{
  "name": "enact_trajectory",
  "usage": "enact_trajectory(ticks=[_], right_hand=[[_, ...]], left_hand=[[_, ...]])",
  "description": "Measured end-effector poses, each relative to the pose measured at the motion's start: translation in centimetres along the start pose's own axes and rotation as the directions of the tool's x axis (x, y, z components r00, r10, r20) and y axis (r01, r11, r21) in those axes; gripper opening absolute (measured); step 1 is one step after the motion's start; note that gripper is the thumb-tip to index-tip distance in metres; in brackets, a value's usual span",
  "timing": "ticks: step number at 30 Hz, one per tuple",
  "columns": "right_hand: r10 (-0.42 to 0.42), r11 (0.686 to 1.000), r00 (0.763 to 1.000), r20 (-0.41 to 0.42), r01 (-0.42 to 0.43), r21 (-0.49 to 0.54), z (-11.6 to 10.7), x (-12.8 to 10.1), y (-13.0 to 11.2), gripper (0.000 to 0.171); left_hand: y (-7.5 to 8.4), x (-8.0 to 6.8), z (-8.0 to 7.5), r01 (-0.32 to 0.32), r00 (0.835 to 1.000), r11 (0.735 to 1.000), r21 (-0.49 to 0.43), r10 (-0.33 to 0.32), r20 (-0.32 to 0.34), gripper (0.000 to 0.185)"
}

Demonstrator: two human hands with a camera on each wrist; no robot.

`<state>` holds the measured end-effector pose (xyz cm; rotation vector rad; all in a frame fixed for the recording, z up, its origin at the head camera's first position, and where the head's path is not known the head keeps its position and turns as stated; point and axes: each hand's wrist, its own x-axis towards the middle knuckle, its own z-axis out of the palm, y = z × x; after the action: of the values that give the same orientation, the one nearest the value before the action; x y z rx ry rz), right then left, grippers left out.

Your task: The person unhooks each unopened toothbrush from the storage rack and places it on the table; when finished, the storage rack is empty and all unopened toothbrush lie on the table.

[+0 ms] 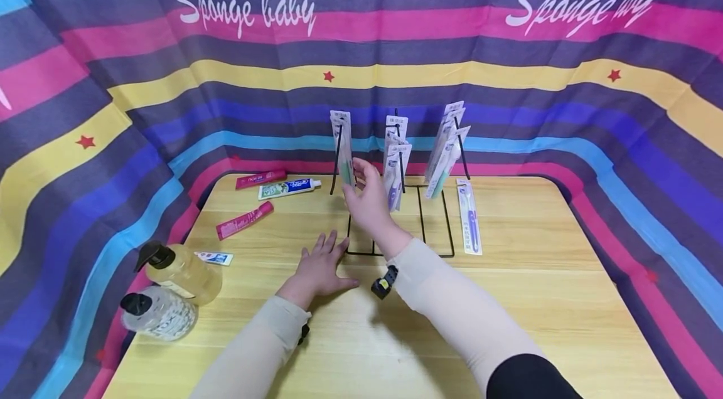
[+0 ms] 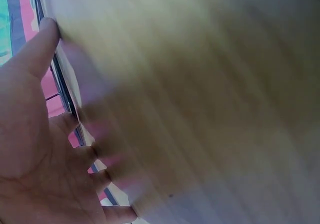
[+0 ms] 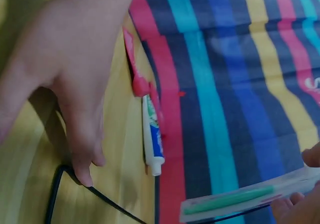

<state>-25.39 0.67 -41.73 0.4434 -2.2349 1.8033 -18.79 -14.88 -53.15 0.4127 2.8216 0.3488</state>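
Note:
My right hand (image 1: 369, 195) is at the left hook of a black wire rack (image 1: 420, 214). It pinches a packaged toothbrush (image 3: 240, 198) with a green handle between thumb and fingers; in the head view this pack hangs by the hook. My left hand (image 1: 322, 267) lies spread on the table with straight fingers, and in the right wrist view a fingertip (image 3: 85, 178) rests at the rack's base wire. More toothbrush packs hang on the middle hook (image 1: 395, 164) and on the right hook (image 1: 449, 151).
One purple toothbrush pack (image 1: 470, 217) lies right of the rack. On the left lie pink tubes (image 1: 244, 221), a toothpaste tube (image 1: 288, 188) and a small tube (image 1: 214, 258). Two pump bottles (image 1: 186, 273) stand at the left edge. A striped curtain (image 1: 361, 47) surrounds the wooden table.

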Motion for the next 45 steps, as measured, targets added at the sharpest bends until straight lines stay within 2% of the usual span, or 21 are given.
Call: enact_trajectory(ticks=[4,6,13,21,28,35,41,45], right_hand=[[0.062,0.989,0.998,0.002,-0.062,-0.132,0.9,1.4,0.4,0.067],[0.082,0.984,0.997,0.006,-0.08,-0.157,1.1,2.0,0.5,0.069],[0.11,0.99,0.993,-0.052,-0.114,-0.085,1.4,3.8,1.0,0.056],[0.159,0.986,0.985,-0.073,-0.162,-0.047,1.4,4.3,1.0,0.045],[0.182,0.978,0.977,-0.107,-0.191,-0.08,1.4,4.5,1.0,0.033],[0.158,0.977,0.982,-0.101,-0.17,-0.125,1.2,5.1,1.1,0.027],[0.173,0.977,0.98,-0.094,-0.183,-0.111,1.0,5.1,1.1,0.021],[0.154,0.983,0.984,-0.085,-0.162,-0.09,1.0,4.5,1.3,0.019]], left_hand=[[0.0,-0.1,0.0,-0.002,1.0,1.0,-0.001,0.002,-0.005,0.107],[0.0,-0.1,0.1,0.003,1.0,1.0,0.002,-0.003,-0.002,0.107],[-0.1,0.0,0.0,0.003,1.0,1.0,-0.002,-0.003,-0.006,0.107],[0.0,0.0,-0.2,0.0,1.0,1.0,0.006,0.0,0.002,0.107],[0.1,0.0,-0.2,0.001,1.0,1.0,0.004,-0.001,0.008,0.108],[0.2,0.2,-0.1,-0.002,1.0,1.0,-0.01,0.002,0.002,0.107],[0.1,0.2,0.0,-0.002,1.0,1.0,-0.016,0.002,0.004,0.106],[0.0,0.2,0.1,0.007,1.0,1.0,-0.018,-0.007,0.009,0.106]])
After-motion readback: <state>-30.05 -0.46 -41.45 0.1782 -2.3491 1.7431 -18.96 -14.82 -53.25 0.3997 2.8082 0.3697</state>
